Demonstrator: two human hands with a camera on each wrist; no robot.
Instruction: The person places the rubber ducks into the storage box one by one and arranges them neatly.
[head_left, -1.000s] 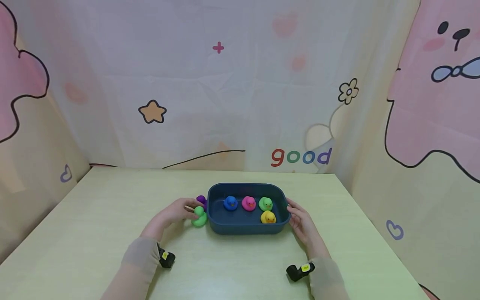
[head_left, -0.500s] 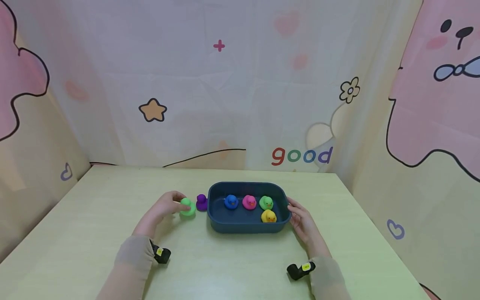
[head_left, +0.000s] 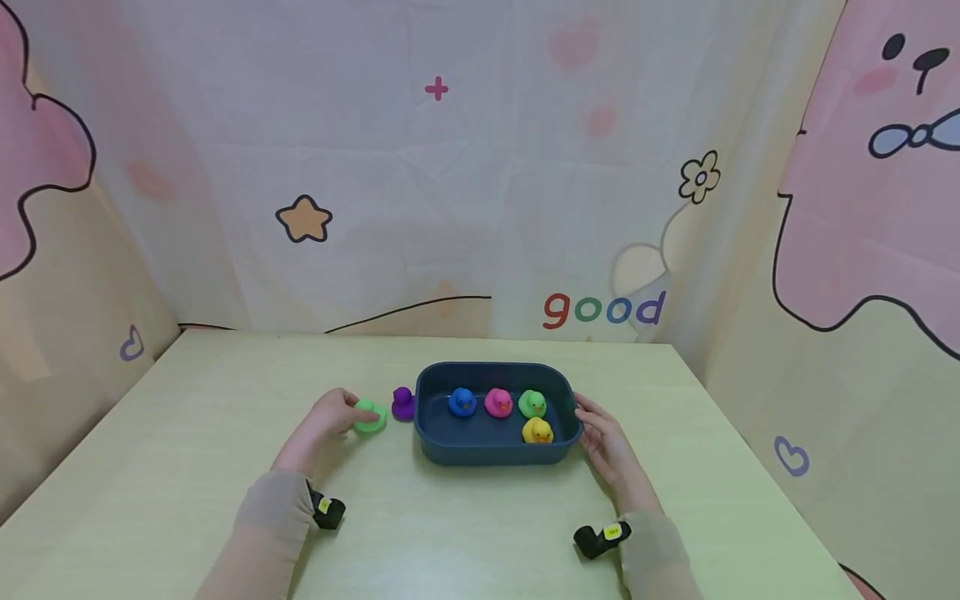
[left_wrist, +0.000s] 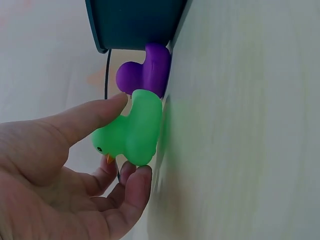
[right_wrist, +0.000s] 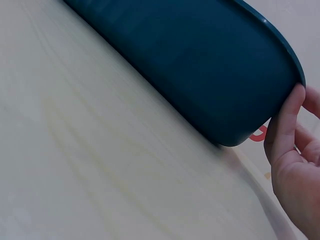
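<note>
My left hand (head_left: 333, 412) pinches a light green rubber duck (left_wrist: 137, 132) between thumb and fingertips, left of the dark blue bin (head_left: 487, 455). In the left wrist view the duck is close by the tabletop, its orange beak toward the palm. Just past it a purple duck (head_left: 402, 405) sits against the bin's left end. My right hand (head_left: 609, 446) touches the bin's right end, fingertips right at the rim (right_wrist: 295, 60); part of its fingers is hidden behind the bin in the right wrist view.
Inside the bin sit a blue duck (head_left: 462, 403), a pink duck (head_left: 498, 403), another green duck (head_left: 532, 404) and a yellow duck (head_left: 537, 431). The pale table (head_left: 465, 533) ends at a printed cloth backdrop (head_left: 360, 150) behind and on both sides.
My left hand has taken the green duck from beside the bin and moved it leftward, uncovering the purple duck. My right hand has stayed at the bin's right end.
</note>
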